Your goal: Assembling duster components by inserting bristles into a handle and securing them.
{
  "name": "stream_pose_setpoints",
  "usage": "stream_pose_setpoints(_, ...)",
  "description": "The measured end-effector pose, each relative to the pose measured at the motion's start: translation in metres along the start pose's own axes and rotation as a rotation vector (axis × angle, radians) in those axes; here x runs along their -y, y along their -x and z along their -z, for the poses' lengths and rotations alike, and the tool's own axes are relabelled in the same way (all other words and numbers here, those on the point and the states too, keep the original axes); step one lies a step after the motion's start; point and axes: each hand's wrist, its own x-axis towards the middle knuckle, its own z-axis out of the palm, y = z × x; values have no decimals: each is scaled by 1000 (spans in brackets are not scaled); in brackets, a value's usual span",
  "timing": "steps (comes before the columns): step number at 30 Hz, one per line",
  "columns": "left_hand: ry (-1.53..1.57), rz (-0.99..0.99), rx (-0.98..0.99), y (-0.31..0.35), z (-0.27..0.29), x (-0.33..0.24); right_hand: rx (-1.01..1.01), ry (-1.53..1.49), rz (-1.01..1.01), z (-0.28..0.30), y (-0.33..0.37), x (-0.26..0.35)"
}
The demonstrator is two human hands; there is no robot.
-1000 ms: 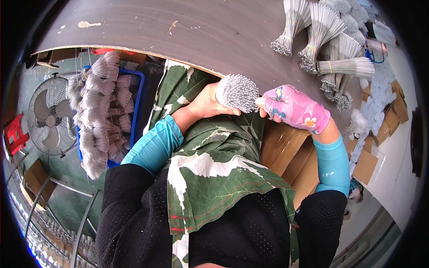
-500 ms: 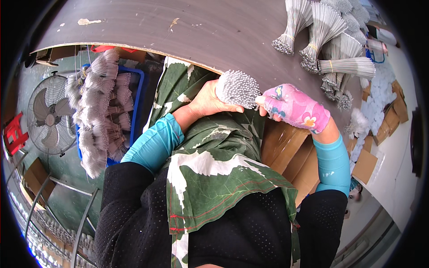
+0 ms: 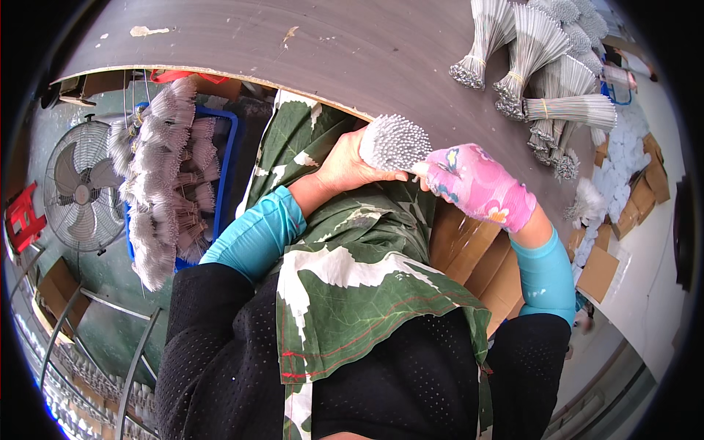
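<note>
A round bundle of thin grey-white rods point(image 3: 396, 143) shows its dotted end beside the table's near edge. My left hand point(image 3: 350, 160) is wrapped round its left and lower side, the thumb lying along the bottom. My right hand point(image 3: 473, 180), in a pink flowered fingerless glove, meets the bundle's lower right edge with thumb and fingers pinched together. What sits between those fingertips is too small to make out. The far part of the bundle is hidden behind its own dotted end.
On the brown table point(image 3: 330, 66), tied bundles of similar rods point(image 3: 539, 51) lie at the far right. More bundles point(image 3: 158, 176) fill a blue crate point(image 3: 229, 154) at left, near a standing fan point(image 3: 82, 192). Cardboard point(image 3: 469, 242) is under the table by my right forearm.
Both hands and the bundle have shifted slightly right. My right hand has turned a little, with its fingers still pinched at the bundle's edge.
</note>
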Motion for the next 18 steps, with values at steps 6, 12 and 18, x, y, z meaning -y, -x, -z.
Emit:
stream_pose_setpoints(6,50,-10,39,0,2,0,39,234,94,8,-3,16)
stream_pose_setpoints(12,116,-52,73,-2,1,3,100,393,28,12,-11,24)
stream_pose_setpoints(18,42,-52,59,-2,1,0,43,524,145,11,-16,23)
